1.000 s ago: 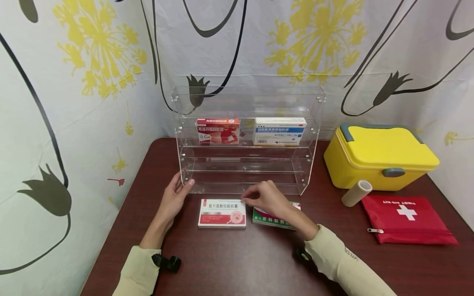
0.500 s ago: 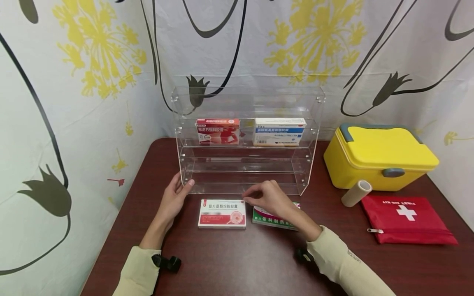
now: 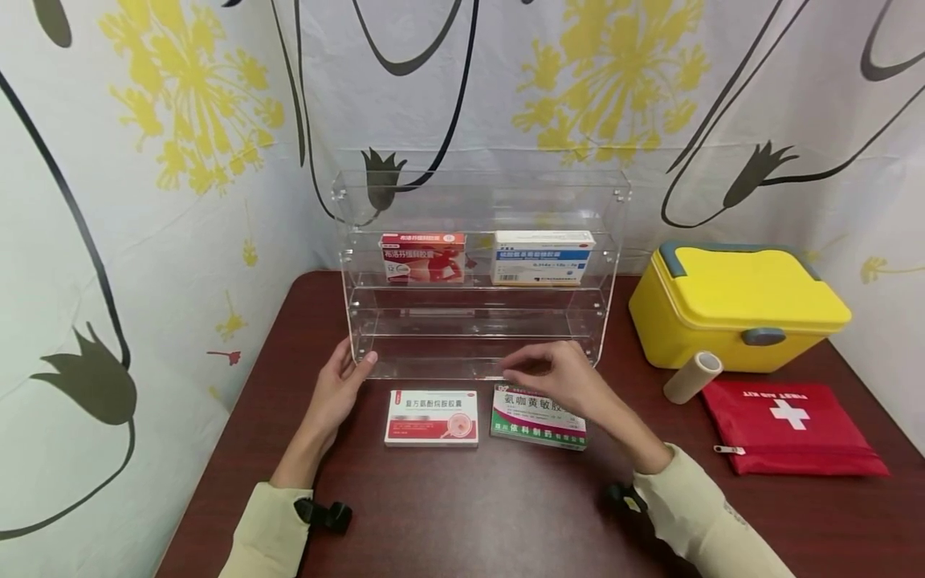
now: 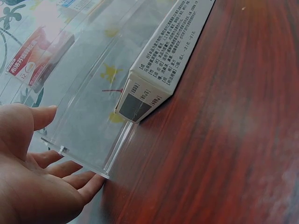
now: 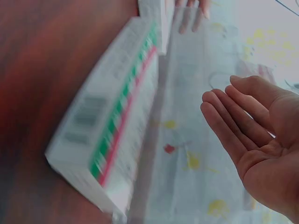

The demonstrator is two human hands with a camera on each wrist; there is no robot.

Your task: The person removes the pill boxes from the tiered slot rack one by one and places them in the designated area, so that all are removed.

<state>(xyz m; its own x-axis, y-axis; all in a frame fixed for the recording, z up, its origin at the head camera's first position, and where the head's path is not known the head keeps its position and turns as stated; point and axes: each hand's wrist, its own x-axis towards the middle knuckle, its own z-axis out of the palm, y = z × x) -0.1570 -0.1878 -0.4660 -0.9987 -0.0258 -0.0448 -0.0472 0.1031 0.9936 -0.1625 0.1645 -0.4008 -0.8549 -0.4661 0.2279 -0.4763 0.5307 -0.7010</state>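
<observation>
A clear acrylic display rack (image 3: 473,369) stands on the table. My left hand (image 3: 338,388) holds its lower left side panel, thumb in front and fingers around the outside. In the head view, a white-and-red medicine box (image 3: 432,419) sits before the rack. Right of it is a white medicine box with green and magenta bands (image 3: 538,429). My right hand (image 3: 567,376) hovers just above the banded box's far edge, thumb and index finger near each other with nothing between them. In the right wrist view, its fingers (image 5: 224,123) are loosely extended, apart from the box.
On a rack tier stand a red medicine box (image 3: 423,258) and a white-and-blue one (image 3: 542,258). To the right are a yellow lidded case (image 3: 737,313), a beige tape roll (image 3: 692,377) and a red first aid pouch (image 3: 795,429). A patterned cloth hangs behind.
My right hand has moved from the white-and-red box's right corner, to the right and slightly up, uncovering more of the banded box. The left hand stays on the rack.
</observation>
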